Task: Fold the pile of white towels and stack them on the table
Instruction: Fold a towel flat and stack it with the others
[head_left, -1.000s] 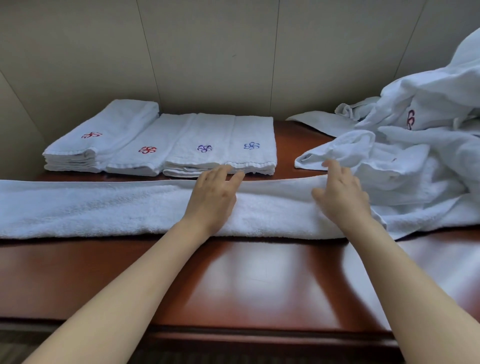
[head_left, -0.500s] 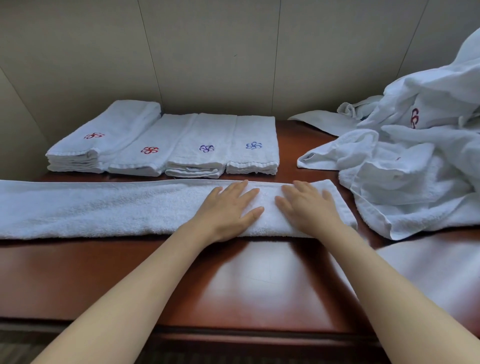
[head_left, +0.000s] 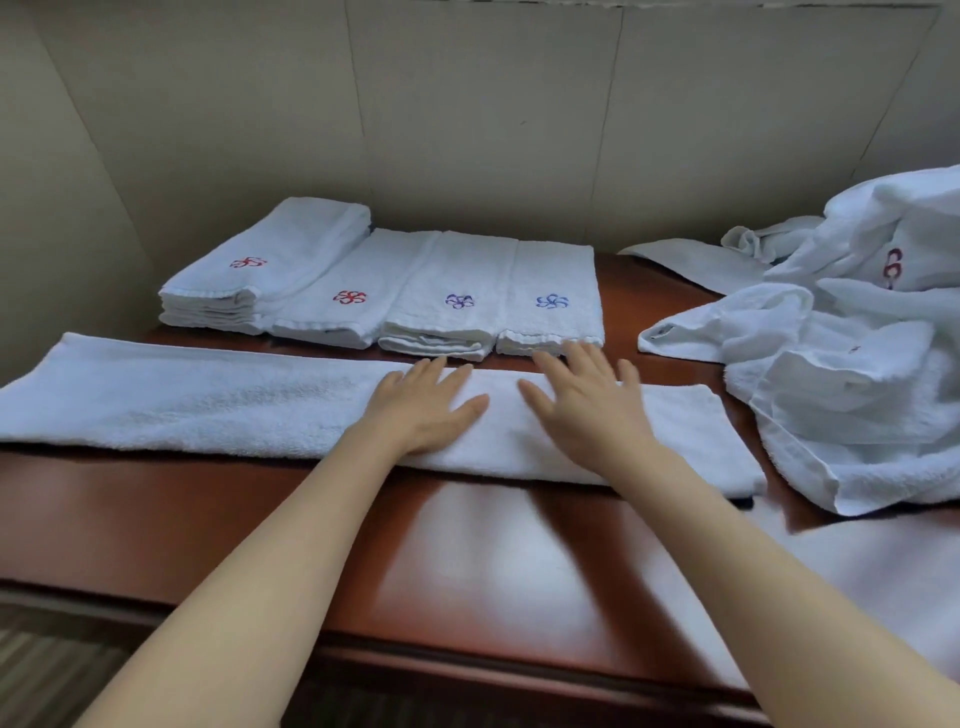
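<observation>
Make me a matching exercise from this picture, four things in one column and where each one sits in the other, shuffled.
Things:
1. long towel
2. folded towels
3. unfolded pile
4. left hand

Places:
A. heaped at the table's right end
B. in a row at the back by the wall
C. flat on the long towel
D. stretched across the table in front

Pairs: 1-D, 2-B, 3-A, 4-C

A long white terry towel folded into a strip (head_left: 218, 402) lies crosswise on the glossy reddish-brown wooden table (head_left: 467, 561), with the left hand (head_left: 423, 410) and right hand (head_left: 589, 410) resting flat side by side on its right half. Behind it, a row of folded white towels with embroidered flower marks (head_left: 384, 283) sits against the pale panelled wall (head_left: 467, 130). To the right lies a heap of unfolded white towels (head_left: 852, 364), just beside the strip's right end.
</observation>
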